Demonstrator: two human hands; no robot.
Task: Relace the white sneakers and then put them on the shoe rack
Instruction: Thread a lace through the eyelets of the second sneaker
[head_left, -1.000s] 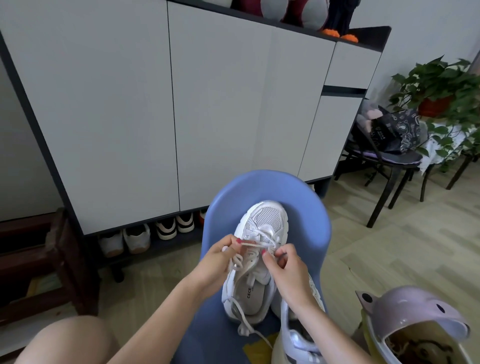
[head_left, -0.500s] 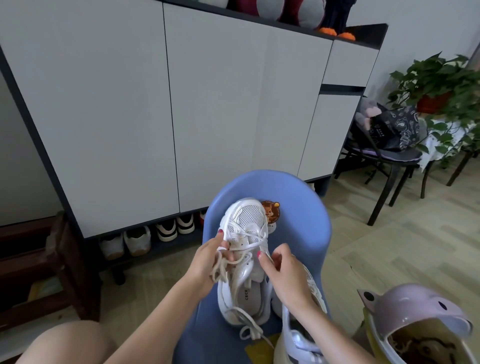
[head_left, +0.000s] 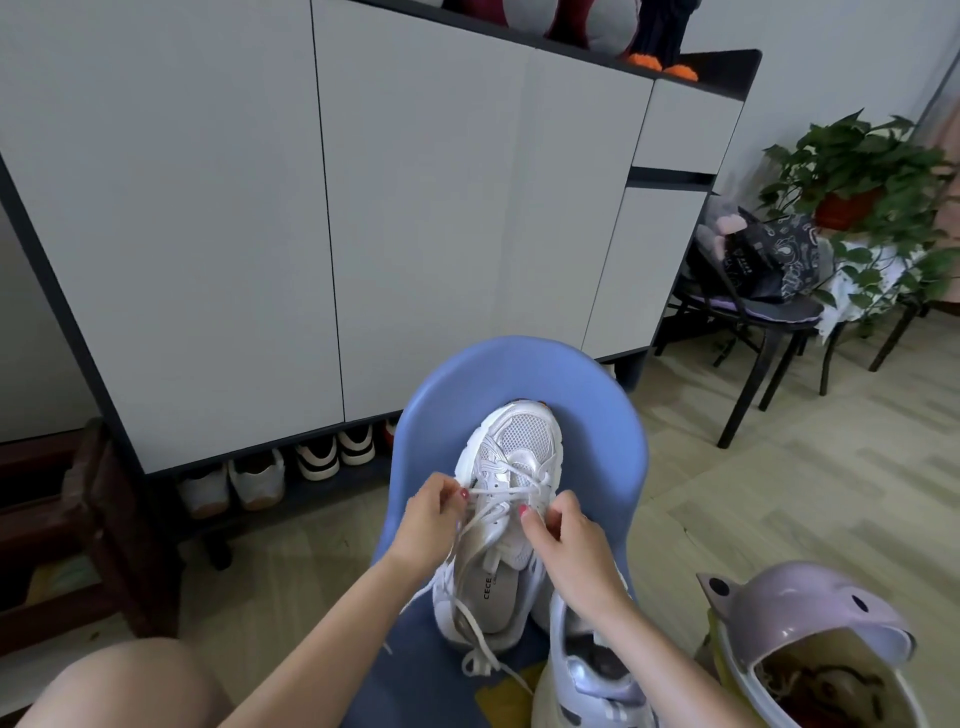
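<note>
White sneaker (head_left: 511, 499) lies on the blue chair (head_left: 613, 415) between both hands; left hand (head_left: 428, 525) pinches the lace (head_left: 483, 519), right hand (head_left: 569, 540) pinches its other end. Relacing is midway, it seems; next, thread the next eyelet.

a single wide-angle head view, worn by the person, looks forward and down from above a blue chair (head_left: 597, 395) that stands close in front. the left hand (head_left: 423, 525) and right hand (head_left: 574, 540) sit low and central, near the lens, with a bare knee (head_left: 119, 686) at the bottom left edge. farther ahead the view faces a cabinet (head_left: 415, 208), its straight edges bowed by the lens. no second view shares the scene.
</note>
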